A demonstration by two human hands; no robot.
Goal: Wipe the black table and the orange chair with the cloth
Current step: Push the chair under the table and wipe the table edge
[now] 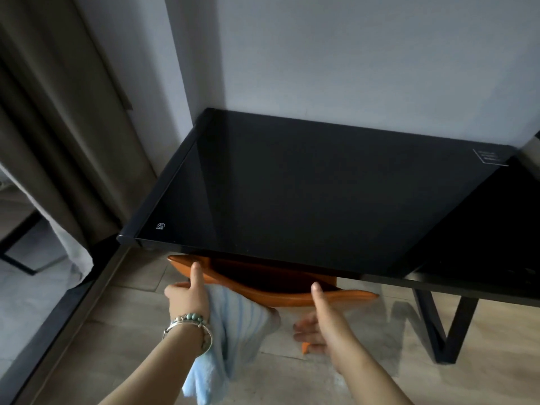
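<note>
Orange chair (286,301): pushed under the near edge of the black desk (292,200).
Left hand (187,299): grip pinching the blue cloth (233,325) against chair back.
Right hand (321,320): grip curled round chair back.

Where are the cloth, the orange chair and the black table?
cloth (233,325): head view, on its hanging blue folds.
orange chair (292,300): head view, on its curved back edge.
black table (292,200): head view, on its bare glossy top.
</note>
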